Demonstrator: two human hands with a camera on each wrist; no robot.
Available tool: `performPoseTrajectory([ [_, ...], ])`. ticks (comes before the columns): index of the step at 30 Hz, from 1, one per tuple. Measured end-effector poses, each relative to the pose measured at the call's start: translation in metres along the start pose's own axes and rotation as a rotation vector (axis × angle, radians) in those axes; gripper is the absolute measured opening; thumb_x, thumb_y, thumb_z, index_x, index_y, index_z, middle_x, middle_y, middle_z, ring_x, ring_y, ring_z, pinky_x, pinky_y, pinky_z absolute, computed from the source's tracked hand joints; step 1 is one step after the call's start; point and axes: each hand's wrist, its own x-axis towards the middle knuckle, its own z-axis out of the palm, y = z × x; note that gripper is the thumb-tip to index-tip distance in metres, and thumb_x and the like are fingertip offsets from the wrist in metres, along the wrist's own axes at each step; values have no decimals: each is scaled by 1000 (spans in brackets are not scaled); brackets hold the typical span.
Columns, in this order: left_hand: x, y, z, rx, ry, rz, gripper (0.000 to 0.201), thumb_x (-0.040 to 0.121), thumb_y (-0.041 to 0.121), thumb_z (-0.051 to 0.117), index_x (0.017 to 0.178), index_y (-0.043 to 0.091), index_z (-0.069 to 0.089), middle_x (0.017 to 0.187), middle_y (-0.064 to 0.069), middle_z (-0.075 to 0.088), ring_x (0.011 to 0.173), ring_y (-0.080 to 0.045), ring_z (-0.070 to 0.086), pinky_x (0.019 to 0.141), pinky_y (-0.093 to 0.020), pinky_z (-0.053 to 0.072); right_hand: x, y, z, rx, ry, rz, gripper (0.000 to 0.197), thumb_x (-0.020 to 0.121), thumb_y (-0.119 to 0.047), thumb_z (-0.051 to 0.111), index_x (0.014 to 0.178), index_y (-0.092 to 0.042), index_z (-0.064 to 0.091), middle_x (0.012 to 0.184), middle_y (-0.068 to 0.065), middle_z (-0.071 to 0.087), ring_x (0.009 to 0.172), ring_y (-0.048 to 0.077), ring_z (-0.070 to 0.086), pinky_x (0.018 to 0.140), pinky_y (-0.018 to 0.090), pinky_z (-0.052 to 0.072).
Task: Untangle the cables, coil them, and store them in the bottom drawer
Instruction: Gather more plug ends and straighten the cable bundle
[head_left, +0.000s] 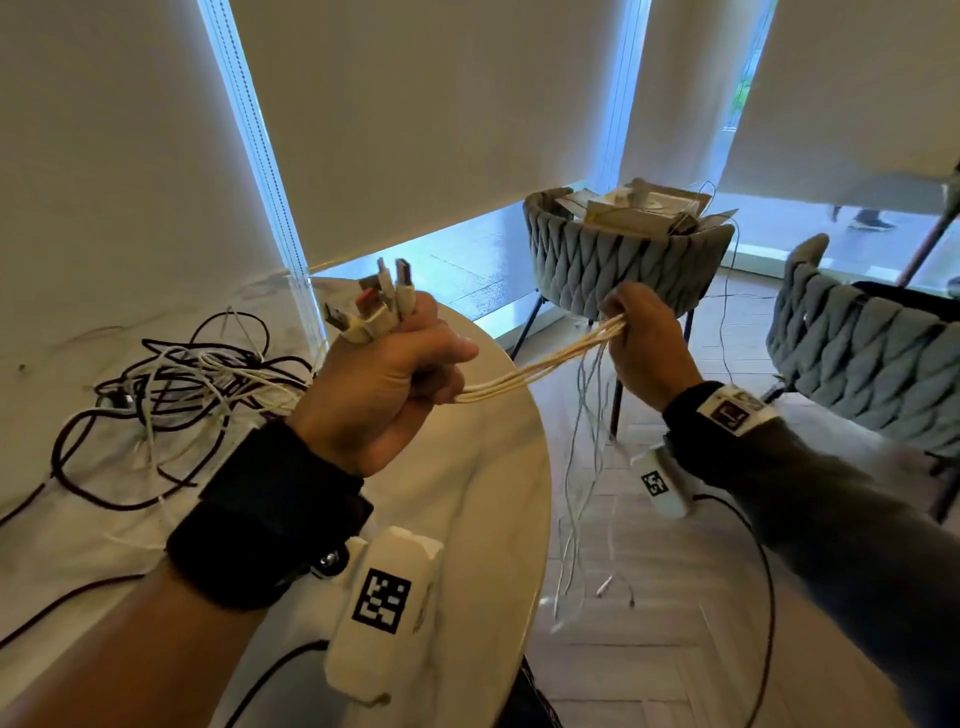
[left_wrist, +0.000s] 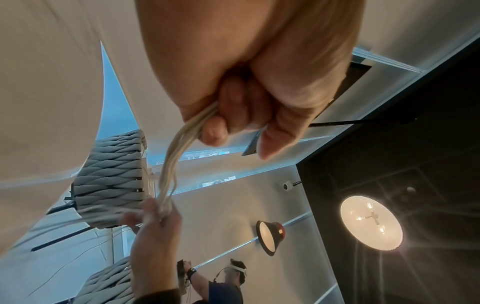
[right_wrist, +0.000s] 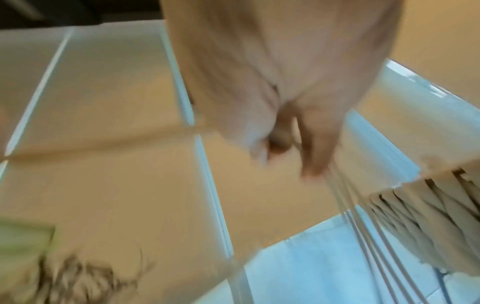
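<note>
My left hand grips a bundle of white cables just below their USB plugs, which stick up out of the fist. The strands run taut to the right into my right hand, whose fingers curl round them. Past that hand the loose ends hang down toward the floor. In the left wrist view the white cables leave my left hand and reach my right hand. The right wrist view is blurred; strands trail from my right hand. A tangle of black and white cables lies on the table. No drawer is in view.
The round white table stands under my left arm. Two grey woven chairs stand behind and right, the nearer one piled with papers. Another person stands far off in the left wrist view. The floor is herringbone wood.
</note>
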Motion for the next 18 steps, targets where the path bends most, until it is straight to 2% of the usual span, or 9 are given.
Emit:
performPoseTrajectory([
  [1,0,2,-4,-18,17,3,47,68,-4,57,48,23,24,47,3,20,42,-14,17,48,-28,23,-2,-3,1,-21,97,-52,12,94,-1,46,85,-8,51,85,10,52,72,23,48,63,32,40],
  [3,0,7,-11,-53,44,13,47,69,-4,56,49,23,22,46,4,19,42,-14,14,47,-26,24,-7,-4,2,-46,-11,-112,11,96,-5,47,87,-10,52,85,5,51,73,18,46,66,31,39],
  [4,0,9,-14,-63,57,14,48,69,-4,56,50,23,21,46,4,18,42,-14,13,46,-25,24,-9,-4,2,-37,-203,-87,12,96,-8,48,86,-11,54,84,3,53,73,18,49,69,34,44],
  [6,1,8,-18,-72,81,11,47,69,-4,56,51,23,21,45,5,18,40,-13,13,45,-24,24,-15,-15,-5,-84,-784,53,6,95,-18,56,95,-16,62,89,-1,62,77,18,58,79,39,52],
  [8,3,4,-18,-59,118,-10,46,67,-5,56,50,23,23,46,4,18,40,-12,13,44,-24,24,-18,-27,-14,-137,-1187,138,25,90,-28,64,115,-29,62,103,-13,63,81,6,61,81,26,51],
  [9,3,3,-17,-50,132,-11,46,65,-6,56,50,22,24,47,4,17,41,-12,13,44,-24,24,-18,-33,-18,-132,-1216,129,35,89,-29,66,124,-32,58,111,-18,60,82,-1,58,82,21,47],
  [11,3,1,-14,-17,150,-25,46,66,-9,55,50,22,24,49,3,18,41,-12,16,44,-24,27,-9,-45,-28,-117,-1032,26,41,91,-27,63,131,-29,54,120,-15,59,88,-4,55,84,16,41],
  [14,3,2,-11,20,168,-34,50,73,-15,51,50,21,25,51,1,20,43,-12,20,45,-23,31,8,-73,-42,126,-770,-26,28,95,-21,57,122,-20,62,104,-1,70,81,6,66,73,16,53],
  [18,1,0,-7,54,145,-42,47,76,-18,48,54,17,24,51,0,24,44,-12,24,44,-23,28,13,-132,-50,463,-549,-111,23,94,-25,59,116,-19,63,94,2,70,76,10,69,71,24,57],
])
